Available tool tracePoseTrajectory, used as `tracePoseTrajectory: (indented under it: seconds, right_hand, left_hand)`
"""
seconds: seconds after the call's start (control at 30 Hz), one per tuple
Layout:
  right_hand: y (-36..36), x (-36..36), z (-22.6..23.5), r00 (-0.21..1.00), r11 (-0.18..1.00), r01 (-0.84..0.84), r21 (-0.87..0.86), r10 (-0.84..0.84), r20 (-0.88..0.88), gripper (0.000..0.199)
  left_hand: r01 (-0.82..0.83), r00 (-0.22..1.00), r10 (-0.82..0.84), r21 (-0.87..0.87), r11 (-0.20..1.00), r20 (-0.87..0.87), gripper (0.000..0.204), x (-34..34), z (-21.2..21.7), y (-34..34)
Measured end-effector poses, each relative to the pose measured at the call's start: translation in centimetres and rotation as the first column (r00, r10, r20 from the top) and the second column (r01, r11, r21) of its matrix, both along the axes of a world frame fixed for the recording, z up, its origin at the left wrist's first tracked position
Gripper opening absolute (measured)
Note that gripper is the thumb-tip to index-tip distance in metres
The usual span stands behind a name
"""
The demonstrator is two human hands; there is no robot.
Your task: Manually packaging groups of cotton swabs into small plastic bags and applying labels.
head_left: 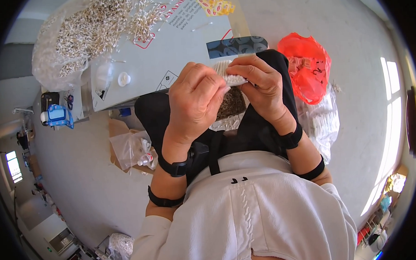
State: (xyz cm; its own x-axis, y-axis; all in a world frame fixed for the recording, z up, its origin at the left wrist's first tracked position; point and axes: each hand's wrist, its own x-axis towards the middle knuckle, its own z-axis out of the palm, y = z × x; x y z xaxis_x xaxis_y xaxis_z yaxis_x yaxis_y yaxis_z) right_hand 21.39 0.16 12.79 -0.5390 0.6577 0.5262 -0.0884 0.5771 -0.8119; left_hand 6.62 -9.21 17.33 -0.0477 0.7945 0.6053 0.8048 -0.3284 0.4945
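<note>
Grey floor (72, 180); bright windows (392, 105) right

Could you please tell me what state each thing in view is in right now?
Bundle of white swabs: pinched between both hands.
Left hand: closed on the bundle.
Right hand: closed on the bundle.
Clear bag of swabs: open, heaped full.
Red bag: open, crumpled.

The bundle of cotton swabs (231, 78) pinched between the left hand (194, 100) and right hand (260, 89) is white. Beneath them, a pouch (231, 104) shows a speckled brown and grey fill. Far left, a clear bag (76, 36) holds a pale heap of white-tipped sticks. The board (182, 44) is light grey with red print and a dark blue patterned strip (237, 46). At right lies a bright red-orange plastic bag (309, 67). The wristbands (175, 168) are black, the top (247, 215) white.
</note>
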Motion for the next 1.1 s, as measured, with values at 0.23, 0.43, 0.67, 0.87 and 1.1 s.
tracePoseTrajectory:
  seconds: [0.23,0.43,0.67,0.87,1.1]
  right_hand:
    - [0.6,-1.3,-2.1,0.998,0.715,-0.047,-0.698,0.0,-0.067,0.01]
    - [1.9,-3.1,-5.3,0.98,0.666,0.066,-0.743,-0.185,-0.079,0.014]
    - [3.2,-5.4,-7.7,0.981,0.797,0.168,-0.58,-0.079,0.175,0.02]
    - [4.3,-4.9,-9.3,0.982,0.763,0.065,-0.644,0.067,0.178,0.012]
    - [5.8,-4.9,-11.3,0.959,0.651,-0.084,-0.754,0.258,0.115,0.012]
  left_hand:
    - [-0.17,0.814,0.267,-0.227,0.959,0.516,0.017,0.9,-5.0,2.4]
    - [-0.206,0.662,0.341,-0.275,0.939,0.667,0.014,1.2,-9.9,5.2]
    - [-0.179,0.674,0.361,-0.332,0.926,0.645,0.01,-0.7,-11.9,5.9]
    - [-0.046,0.312,0.344,-0.348,0.936,0.885,0.007,-0.9,-12.5,6.2]
    - [-0.331,0.475,0.398,-0.26,0.907,0.784,0.027,-0.5,-16.5,7.4]
